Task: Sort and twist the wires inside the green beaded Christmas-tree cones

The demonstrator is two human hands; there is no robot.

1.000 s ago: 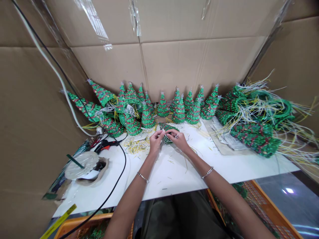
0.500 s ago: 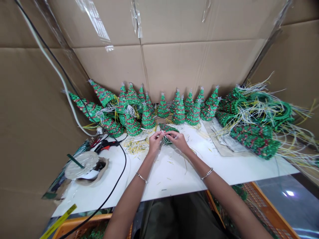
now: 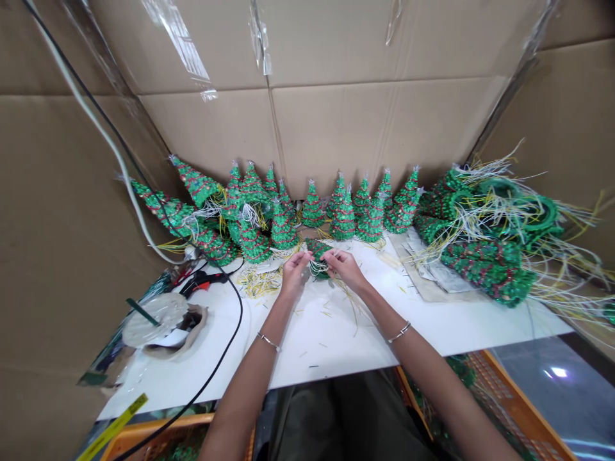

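A small green Christmas tree [image 3: 318,248] lies on its side on the white table, its base toward me. Thin white wires [image 3: 318,266] come out of that base. My left hand [image 3: 296,269] pinches at the wires from the left, thumb against fingertips. From the right, my right hand [image 3: 342,266] also has its fingers closed on the wires. A short gap separates the two hands, with wire strands looping between them. The exact wire ends in the fingers are too small to make out.
Several finished-looking trees [image 3: 343,214] stand along the cardboard wall. More trees with long wires [image 3: 490,266] lie at the right. Wire clippings [image 3: 259,280], a red-and-black tool [image 3: 204,280] and a lidded tub [image 3: 156,320] are on the left. A black cable [image 3: 240,320] crosses the table. Orange crates [image 3: 523,410] sit below.
My hands have moved slightly apart from each other, so more of the wires and tree shows between them. The view has shifted a little.
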